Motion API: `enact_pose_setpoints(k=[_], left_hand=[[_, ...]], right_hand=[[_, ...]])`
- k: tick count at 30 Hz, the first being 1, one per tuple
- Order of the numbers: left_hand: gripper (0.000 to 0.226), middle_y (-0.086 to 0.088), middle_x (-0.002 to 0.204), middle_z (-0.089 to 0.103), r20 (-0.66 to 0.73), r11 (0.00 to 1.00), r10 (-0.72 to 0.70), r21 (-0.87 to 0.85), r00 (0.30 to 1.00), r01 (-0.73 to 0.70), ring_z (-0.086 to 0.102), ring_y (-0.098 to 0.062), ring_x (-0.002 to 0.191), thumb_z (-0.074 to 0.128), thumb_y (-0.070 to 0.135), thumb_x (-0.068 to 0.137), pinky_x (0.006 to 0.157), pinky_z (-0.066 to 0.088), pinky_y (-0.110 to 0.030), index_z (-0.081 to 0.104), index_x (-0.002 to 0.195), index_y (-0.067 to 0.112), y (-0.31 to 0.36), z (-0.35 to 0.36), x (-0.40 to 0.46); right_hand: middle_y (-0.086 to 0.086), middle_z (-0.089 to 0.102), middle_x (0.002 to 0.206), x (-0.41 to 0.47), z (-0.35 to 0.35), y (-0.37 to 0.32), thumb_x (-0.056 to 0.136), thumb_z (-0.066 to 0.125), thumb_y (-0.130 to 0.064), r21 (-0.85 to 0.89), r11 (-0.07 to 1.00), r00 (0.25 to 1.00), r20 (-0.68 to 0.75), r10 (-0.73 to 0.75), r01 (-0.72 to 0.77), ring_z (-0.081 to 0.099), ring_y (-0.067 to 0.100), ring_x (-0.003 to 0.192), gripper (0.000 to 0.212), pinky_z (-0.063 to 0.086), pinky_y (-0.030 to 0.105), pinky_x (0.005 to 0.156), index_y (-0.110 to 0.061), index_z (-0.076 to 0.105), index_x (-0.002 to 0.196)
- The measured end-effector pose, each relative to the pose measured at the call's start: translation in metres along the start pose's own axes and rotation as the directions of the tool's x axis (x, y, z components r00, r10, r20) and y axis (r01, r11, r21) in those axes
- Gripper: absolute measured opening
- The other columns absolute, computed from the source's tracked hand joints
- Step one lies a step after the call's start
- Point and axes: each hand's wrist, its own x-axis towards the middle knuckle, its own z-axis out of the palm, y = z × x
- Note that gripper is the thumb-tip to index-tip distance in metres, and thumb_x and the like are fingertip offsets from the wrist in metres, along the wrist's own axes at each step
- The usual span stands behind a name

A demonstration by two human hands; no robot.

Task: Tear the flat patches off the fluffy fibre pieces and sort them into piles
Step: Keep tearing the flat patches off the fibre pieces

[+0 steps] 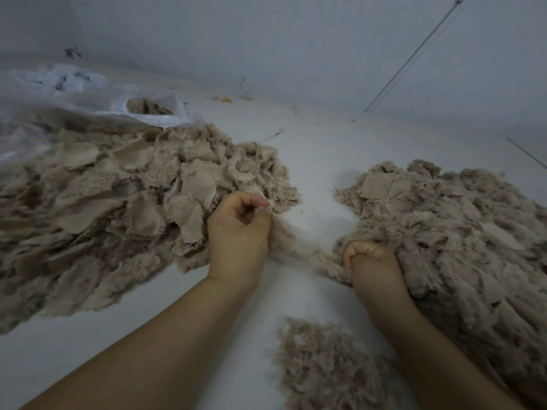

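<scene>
A large beige heap of fluffy fibre pieces with flat woven patches (118, 196) covers the left of the white surface. A second heap (458, 226) lies on the right, and a small pile of loose fluff (325, 368) sits near the front. My left hand (239, 232) pinches a fluffy piece (293, 250) at the left heap's right edge. My right hand (370, 258) grips the other end of that piece, at the near edge of the right heap. The fibre stretches blurred between the two hands.
A clear plastic bag (88, 96) holding more beige fibre lies at the back left. The pale wall (296, 39) rises behind, with a thin rod (414, 54) leaning at the right. Small yellowish scraps (225, 98) lie by the wall.
</scene>
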Motion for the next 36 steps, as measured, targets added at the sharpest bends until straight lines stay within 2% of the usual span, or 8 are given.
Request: enact_pose_setpoints(k=[11, 14, 19, 23, 26, 30, 33, 36], left_hand=[[0.025, 0.002, 0.056, 0.049, 0.066, 0.949, -0.122, -0.283, 0.990, 0.136, 0.036, -0.006, 0.040, 0.053, -0.014, 0.089, 0.037, 0.031, -0.017, 0.055, 0.076, 0.008, 0.011, -0.007, 0.012], [0.024, -0.005, 0.057, 0.049, 0.134, 0.944, -0.141, -0.282, 0.981, 0.174, 0.041, -0.009, 0.035, 0.054, -0.013, 0.089, 0.035, 0.033, -0.017, 0.056, 0.078, 0.008, 0.010, -0.008, 0.010], [0.019, -0.010, 0.063, 0.057, 0.379, 0.985, -0.153, -0.019, 0.913, 0.173, 0.051, -0.013, 0.044, 0.061, -0.007, 0.089, 0.043, 0.043, -0.021, 0.062, 0.079, 0.010, 0.000, 0.001, -0.003], [0.023, -0.005, 0.069, 0.068, 0.430, 0.987, -0.159, 0.083, 0.889, 0.137, 0.065, -0.013, 0.066, 0.065, -0.008, 0.086, 0.062, 0.053, -0.027, 0.067, 0.078, 0.013, -0.006, 0.010, -0.013], [0.019, -0.009, 0.077, 0.073, 0.465, 0.981, -0.183, 0.036, 0.866, 0.188, 0.069, -0.028, 0.076, 0.064, -0.007, 0.087, 0.073, 0.056, -0.043, 0.068, 0.081, 0.011, -0.007, 0.014, -0.015], [0.008, -0.011, 0.082, 0.074, 0.504, 0.944, -0.246, -0.069, 0.828, 0.322, 0.068, -0.019, 0.068, 0.061, -0.003, 0.090, 0.064, 0.057, -0.029, 0.065, 0.088, 0.004, -0.006, 0.014, -0.015], [0.008, -0.008, 0.084, 0.072, 0.423, 0.921, -0.295, -0.113, 0.857, 0.373, 0.065, -0.015, 0.068, 0.063, 0.006, 0.091, 0.060, 0.053, -0.024, 0.065, 0.098, 0.006, -0.008, 0.014, -0.013], [0.021, -0.004, 0.079, 0.061, 0.367, 0.966, -0.257, 0.070, 0.894, 0.249, 0.056, -0.012, 0.066, 0.075, 0.016, 0.082, 0.056, 0.048, -0.021, 0.067, 0.101, 0.014, -0.014, 0.012, -0.011]], right_hand=[[-0.011, 0.031, 0.039, 0.002, 0.003, 0.009, 0.066, 0.041, 0.000, -0.080, 0.993, 0.996, 0.042, -0.082, 0.085, 0.028, 0.002, 0.036, 0.026, 0.021, 0.015, 0.039, -0.014, 0.040, 0.045], [-0.009, 0.033, 0.042, 0.003, 0.002, 0.017, 0.077, 0.041, 0.011, -0.121, 0.983, 0.990, 0.056, -0.131, 0.137, 0.028, 0.003, 0.039, 0.040, 0.022, 0.016, 0.041, -0.014, 0.042, 0.045], [0.006, 0.068, 0.068, 0.000, 0.004, 0.013, 0.076, 0.048, -0.018, -0.016, 0.985, 0.985, 0.042, -0.169, 0.170, 0.063, 0.016, 0.065, 0.027, 0.049, 0.023, 0.063, -0.022, 0.071, 0.063], [0.010, 0.066, 0.073, -0.004, 0.006, 0.007, 0.081, 0.060, -0.049, -0.032, 0.955, 0.950, 0.115, -0.290, 0.296, 0.062, 0.016, 0.065, 0.038, 0.048, 0.027, 0.062, -0.013, 0.070, 0.074], [0.017, 0.048, 0.062, -0.004, 0.005, 0.011, 0.087, 0.073, -0.038, -0.079, 0.927, 0.921, 0.176, -0.348, 0.366, 0.043, 0.015, 0.056, 0.051, 0.037, 0.024, 0.054, 0.004, 0.055, 0.064], [0.001, 0.049, 0.059, 0.000, 0.003, 0.014, 0.089, 0.070, -0.017, -0.052, 0.943, 0.931, 0.184, -0.316, 0.330, 0.043, 0.008, 0.057, 0.034, 0.038, 0.019, 0.058, 0.004, 0.060, 0.065], [0.015, 0.050, 0.063, -0.001, 0.003, 0.012, 0.086, 0.066, -0.028, 0.016, 0.946, 0.927, 0.196, -0.319, 0.323, 0.047, 0.014, 0.060, 0.043, 0.041, 0.023, 0.060, 0.010, 0.059, 0.067], [0.020, 0.050, 0.065, -0.003, 0.003, 0.011, 0.088, 0.067, -0.022, 0.014, 0.940, 0.923, 0.185, -0.336, 0.340, 0.047, 0.017, 0.061, 0.041, 0.041, 0.024, 0.061, 0.014, 0.060, 0.068]])
